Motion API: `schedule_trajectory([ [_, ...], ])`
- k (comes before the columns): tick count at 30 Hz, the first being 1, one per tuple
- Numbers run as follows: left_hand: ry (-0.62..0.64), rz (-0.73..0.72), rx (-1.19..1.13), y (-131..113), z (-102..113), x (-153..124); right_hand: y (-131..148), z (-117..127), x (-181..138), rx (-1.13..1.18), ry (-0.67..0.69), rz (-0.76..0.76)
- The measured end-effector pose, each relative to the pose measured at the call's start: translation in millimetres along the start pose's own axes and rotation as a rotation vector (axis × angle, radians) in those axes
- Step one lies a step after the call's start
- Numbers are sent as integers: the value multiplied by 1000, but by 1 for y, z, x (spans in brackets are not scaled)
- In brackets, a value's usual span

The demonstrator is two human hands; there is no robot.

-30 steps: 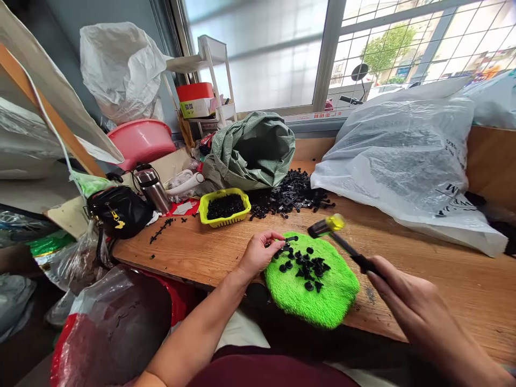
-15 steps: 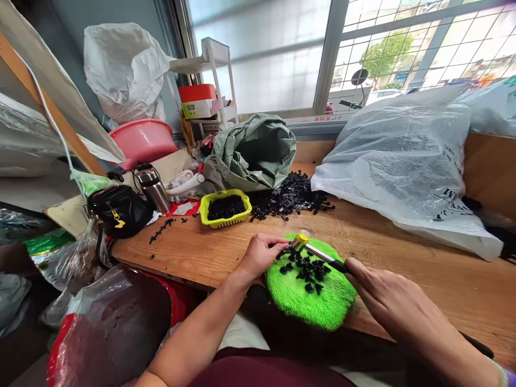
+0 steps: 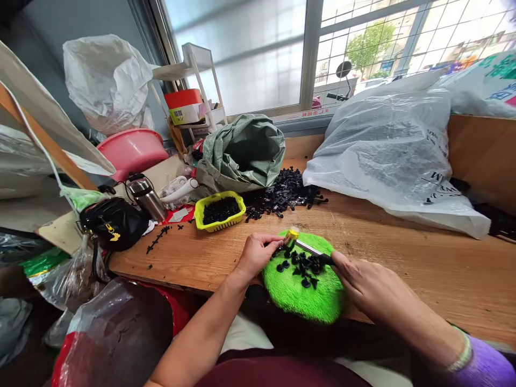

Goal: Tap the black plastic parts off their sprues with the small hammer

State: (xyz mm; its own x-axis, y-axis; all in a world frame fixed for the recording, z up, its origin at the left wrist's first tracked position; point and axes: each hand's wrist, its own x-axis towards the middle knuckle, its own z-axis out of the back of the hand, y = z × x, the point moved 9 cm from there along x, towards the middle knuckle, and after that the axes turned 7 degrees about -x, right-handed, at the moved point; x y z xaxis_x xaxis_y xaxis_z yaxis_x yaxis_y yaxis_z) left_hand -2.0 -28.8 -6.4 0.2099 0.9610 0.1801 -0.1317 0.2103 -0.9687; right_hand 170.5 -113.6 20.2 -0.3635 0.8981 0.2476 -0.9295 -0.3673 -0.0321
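Note:
A bright green fuzzy pad (image 3: 300, 293) lies at the near edge of the wooden table (image 3: 403, 252), with several small black plastic parts (image 3: 305, 264) on top. My left hand (image 3: 257, 252) pinches one black part at the pad's left edge. My right hand (image 3: 360, 282) grips the dark handle of a small hammer (image 3: 307, 247). Its yellow head rests down on the part that the left fingers hold.
A yellow tray (image 3: 220, 209) of black parts and a loose heap of them (image 3: 284, 193) lie behind the pad. A green sack (image 3: 242, 150) and a big clear plastic bag (image 3: 391, 150) stand further back. A black bag (image 3: 113, 223), a flask (image 3: 144, 196) and a pink basin (image 3: 131, 150) crowd the left.
The hammer was raised above the pad to the right one second ago; it swung down left and its head now sits on the part held by my left hand.

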Motion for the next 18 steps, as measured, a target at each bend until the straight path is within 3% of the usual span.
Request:
schedule_trajectory([
  [5, 24, 41, -45, 5, 1, 0, 7, -7, 1, -21, 66, 1],
  [9, 152, 217, -213, 15, 0, -2, 5, -7, -1, -4, 49, -13],
  [12, 193, 303, -297, 12, 2, -3, -2, -7, -2, 49, -10, -30],
  [18, 114, 310, -425, -6, 3, 7, -28, 4, -14, 211, -208, -103],
])
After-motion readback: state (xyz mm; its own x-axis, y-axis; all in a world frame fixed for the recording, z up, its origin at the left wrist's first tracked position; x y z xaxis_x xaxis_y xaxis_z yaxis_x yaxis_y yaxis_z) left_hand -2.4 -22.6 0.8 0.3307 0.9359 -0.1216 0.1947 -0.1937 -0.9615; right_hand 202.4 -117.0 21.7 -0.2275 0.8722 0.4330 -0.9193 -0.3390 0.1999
